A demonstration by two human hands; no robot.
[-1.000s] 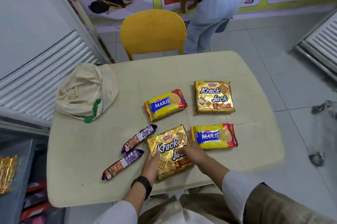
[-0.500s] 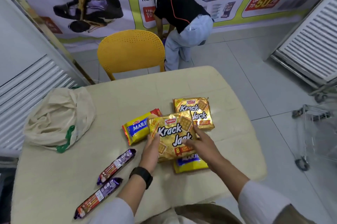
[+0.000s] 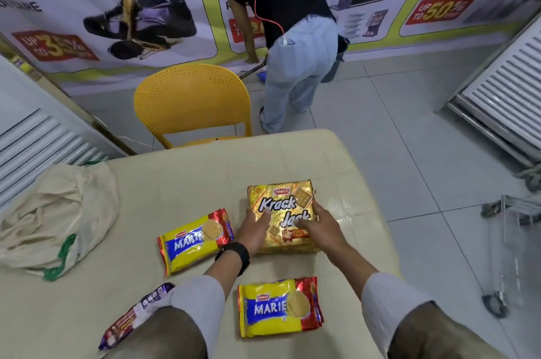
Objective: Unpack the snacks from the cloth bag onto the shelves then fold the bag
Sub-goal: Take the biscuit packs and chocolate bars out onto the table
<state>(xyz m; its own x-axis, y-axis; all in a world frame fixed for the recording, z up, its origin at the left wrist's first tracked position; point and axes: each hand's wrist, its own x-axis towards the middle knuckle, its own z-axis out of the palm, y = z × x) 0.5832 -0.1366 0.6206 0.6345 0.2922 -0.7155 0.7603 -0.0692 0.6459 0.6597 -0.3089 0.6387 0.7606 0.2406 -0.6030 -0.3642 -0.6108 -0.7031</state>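
We see both hands placed on the gold Krack Jack packet (image 3: 282, 214), which lies on the beige table (image 3: 181, 180) toward its right half. It appears to sit on a second gold packet, of which only an edge shows underneath; we cannot confirm this.

The left hand (image 3: 254, 228) holds the packet's left edge, thumb on the top face and fingers curled round the side. A black watch (image 3: 234, 253) sits on that wrist. The right hand (image 3: 322, 227) holds the right edge, thumb lying across the printed face and fingers wrapped round the side.

We locate the remaining snacks as follows:
- One yellow Marie packet (image 3: 194, 237) lies just left of the left wrist, tilted.
- A second Marie packet (image 3: 279, 307) lies near the front table edge, between the two forearms.
- A purple biscuit roll (image 3: 131, 314) lies at the front left, partly hidden by the left sleeve.

The cloth bag (image 3: 58, 218) lies crumpled at the left end of the table, well apart from the packets, with green handles (image 3: 66, 253) showing.

Behind the table stands a yellow chair (image 3: 191, 102). Beyond it, a second person (image 3: 292, 36) bends toward the floor in front of a printed banner (image 3: 117, 7).
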